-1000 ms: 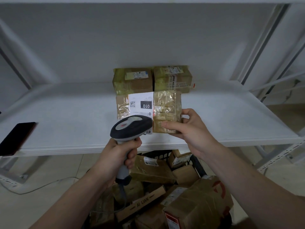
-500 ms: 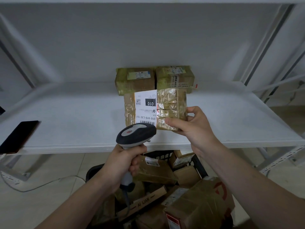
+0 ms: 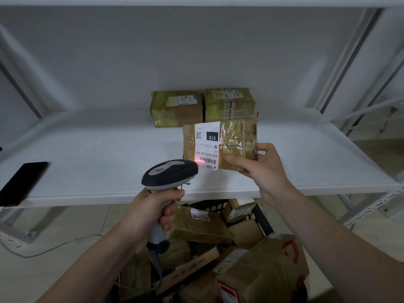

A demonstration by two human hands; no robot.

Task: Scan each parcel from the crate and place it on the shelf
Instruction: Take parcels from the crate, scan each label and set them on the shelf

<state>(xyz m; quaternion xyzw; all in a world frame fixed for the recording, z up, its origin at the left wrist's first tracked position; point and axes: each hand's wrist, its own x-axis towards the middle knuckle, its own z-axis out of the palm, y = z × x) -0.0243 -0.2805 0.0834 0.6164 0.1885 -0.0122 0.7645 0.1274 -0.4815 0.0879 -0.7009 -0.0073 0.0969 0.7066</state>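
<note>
My right hand [image 3: 263, 169] holds a flat brown taped parcel [image 3: 231, 143] by its right edge, above the white shelf [image 3: 109, 154]. Its white label reads 010, and a red scan line falls on the barcode at the label's lower end. My left hand [image 3: 153, 211] grips a grey and black barcode scanner [image 3: 169, 174], aimed at that label from just below and left. Two brown parcels [image 3: 177, 108] [image 3: 229, 103] stand side by side at the back of the shelf. Under the shelf, the black crate [image 3: 261, 215] holds several more cardboard parcels.
A black phone [image 3: 21, 182] lies at the shelf's left front edge. The scanner's cable hangs down into the crate. White metal shelf uprights [image 3: 345, 62] stand to the right. A thin cable [image 3: 54, 248] runs over the floor at the left.
The parcel in my right hand has moved right and up, uncovering the barcode. The scanner has shifted right with it, and a red scan line now shows on the barcode.
</note>
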